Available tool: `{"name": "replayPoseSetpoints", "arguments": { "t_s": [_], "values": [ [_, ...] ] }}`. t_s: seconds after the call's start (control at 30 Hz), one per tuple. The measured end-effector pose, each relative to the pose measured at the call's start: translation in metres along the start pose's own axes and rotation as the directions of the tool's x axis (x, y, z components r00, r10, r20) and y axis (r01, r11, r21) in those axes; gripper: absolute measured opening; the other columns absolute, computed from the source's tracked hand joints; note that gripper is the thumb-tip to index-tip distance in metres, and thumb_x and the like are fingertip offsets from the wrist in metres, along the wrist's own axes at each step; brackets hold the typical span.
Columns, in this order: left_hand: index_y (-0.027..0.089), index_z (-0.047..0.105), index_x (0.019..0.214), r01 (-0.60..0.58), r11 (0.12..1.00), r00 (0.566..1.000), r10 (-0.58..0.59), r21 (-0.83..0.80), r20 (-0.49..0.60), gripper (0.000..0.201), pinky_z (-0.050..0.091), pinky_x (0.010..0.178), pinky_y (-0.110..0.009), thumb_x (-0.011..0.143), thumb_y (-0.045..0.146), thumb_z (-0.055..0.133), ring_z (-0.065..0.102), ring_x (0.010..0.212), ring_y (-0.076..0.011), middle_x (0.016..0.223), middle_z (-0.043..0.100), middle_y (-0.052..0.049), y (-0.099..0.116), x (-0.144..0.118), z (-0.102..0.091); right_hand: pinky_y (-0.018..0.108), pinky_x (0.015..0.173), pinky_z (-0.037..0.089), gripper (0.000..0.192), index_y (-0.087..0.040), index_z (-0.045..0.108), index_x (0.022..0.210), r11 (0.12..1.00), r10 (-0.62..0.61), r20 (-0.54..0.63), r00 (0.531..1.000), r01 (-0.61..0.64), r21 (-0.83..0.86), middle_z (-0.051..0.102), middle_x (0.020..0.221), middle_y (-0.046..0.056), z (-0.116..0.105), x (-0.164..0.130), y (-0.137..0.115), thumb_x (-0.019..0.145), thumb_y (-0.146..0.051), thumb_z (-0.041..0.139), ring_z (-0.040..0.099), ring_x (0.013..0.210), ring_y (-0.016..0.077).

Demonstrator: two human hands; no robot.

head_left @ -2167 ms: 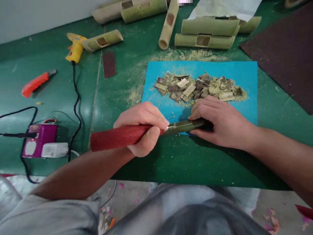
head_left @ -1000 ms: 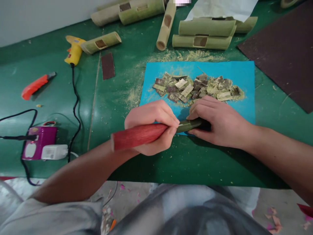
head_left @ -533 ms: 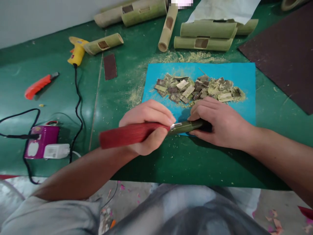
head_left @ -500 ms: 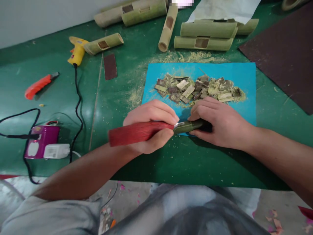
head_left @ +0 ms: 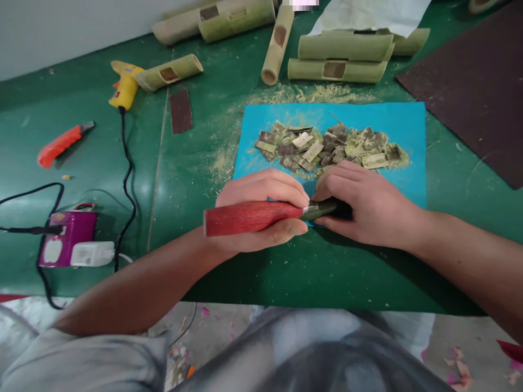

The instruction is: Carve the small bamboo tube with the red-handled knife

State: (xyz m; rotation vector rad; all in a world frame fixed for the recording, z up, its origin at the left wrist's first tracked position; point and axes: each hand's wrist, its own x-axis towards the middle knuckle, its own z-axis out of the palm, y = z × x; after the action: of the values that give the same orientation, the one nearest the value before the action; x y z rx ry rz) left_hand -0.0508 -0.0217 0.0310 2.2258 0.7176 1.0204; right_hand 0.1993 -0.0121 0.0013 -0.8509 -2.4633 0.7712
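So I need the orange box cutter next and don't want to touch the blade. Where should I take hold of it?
Grip the orange box cutter around the middle of its thick orange body, coming down from above. It lies flat on the green table with its dark tip pointing up and right, toward the yellow glue gun, so come in from its lower left end, away from that tip.

left hand (head_left: pixel 261 209) fisted, right hand (head_left: pixel 363 204) pressing down

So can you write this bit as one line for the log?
left hand: grips red handle | right hand: pins bamboo on mat | chips behind
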Motion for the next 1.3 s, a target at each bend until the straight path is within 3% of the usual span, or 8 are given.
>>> {"name": "replayPoseSetpoints", "arguments": {
  "t_s": [0.43,0.67,0.83,1.03,1.17,1.3],
  "values": [
    [0.024,0.073,0.093,-0.006,1.0,1.0,0.006,0.008,-0.001,0.003,0.066,0.076,-0.028,0.092,0.023,0.076,0.079,0.082,-0.0163,0.092,0.082,-0.004,0.003,0.006,0.005,0.039,0.078,0.044,0.008,-0.025,0.059,0.092,1.0,-0.015,-0.009,1.0,0.015,-0.001,0.068,0.094,0.007,0.0,0.001,0.0,0.089,-0.027,0.065,0.056,0.088,0.0252],
    [0.022,0.067,0.075,-0.008,1.0,0.99,0.007,-0.01,-0.144,0.015,0.057,0.057,-0.023,0.089,0.017,0.07,0.072,0.063,-0.0117,0.073,0.076,0.0,0.003,0.004,0.006,0.04,0.078,0.045,0.009,-0.025,0.06,0.092,1.0,-0.001,-0.011,1.0,0.001,0.005,0.069,0.095,0.008,-0.001,0.001,-0.001,0.088,-0.028,0.067,0.057,0.089,0.0259],
    [0.021,0.064,0.07,-0.049,0.996,0.961,0.026,-0.077,-0.276,0.023,0.052,0.051,-0.022,0.091,0.026,0.07,0.066,0.057,-0.0103,0.067,0.071,0.001,-0.004,-0.004,0.01,0.042,0.081,0.046,0.01,-0.024,0.06,0.092,1.0,0.016,-0.009,1.0,-0.016,-0.004,0.072,0.098,0.008,0.001,0.001,0.0,0.088,-0.028,0.068,0.06,0.092,0.0275],
    [0.019,0.065,0.07,-0.071,0.994,0.96,0.047,-0.079,-0.276,0.021,0.051,0.053,-0.021,0.089,0.024,0.072,0.065,0.058,-0.009,0.067,0.071,0.0,-0.004,-0.006,0.01,0.041,0.08,0.046,0.01,-0.024,0.061,0.094,1.0,-0.003,-0.013,1.0,0.003,-0.014,0.071,0.097,0.008,0.002,0.0,0.001,0.089,-0.029,0.067,0.06,0.093,0.0271],
    [0.021,0.064,0.071,-0.031,0.999,0.962,0.019,-0.039,-0.273,0.029,0.05,0.049,-0.025,0.094,0.038,0.069,0.064,0.056,-0.0115,0.067,0.071,-0.001,-0.014,-0.012,0.011,0.04,0.079,0.046,0.01,-0.024,0.06,0.093,1.0,0.005,-0.018,1.0,-0.005,-0.02,0.071,0.097,0.008,0.001,0.0,0.001,0.089,-0.029,0.068,0.059,0.092,0.0264],
    [0.023,0.059,0.068,0.006,0.999,0.932,0.007,0.034,-0.363,0.041,0.05,0.047,-0.028,0.099,0.049,0.062,0.062,0.053,-0.0132,0.06,0.067,-0.001,-0.019,-0.015,0.014,0.041,0.08,0.046,0.01,-0.024,0.06,0.093,1.0,0.008,-0.007,1.0,-0.008,-0.013,0.07,0.096,0.008,0.0,0.001,0.0,0.089,-0.028,0.068,0.058,0.09,0.0261]
  ]
}}
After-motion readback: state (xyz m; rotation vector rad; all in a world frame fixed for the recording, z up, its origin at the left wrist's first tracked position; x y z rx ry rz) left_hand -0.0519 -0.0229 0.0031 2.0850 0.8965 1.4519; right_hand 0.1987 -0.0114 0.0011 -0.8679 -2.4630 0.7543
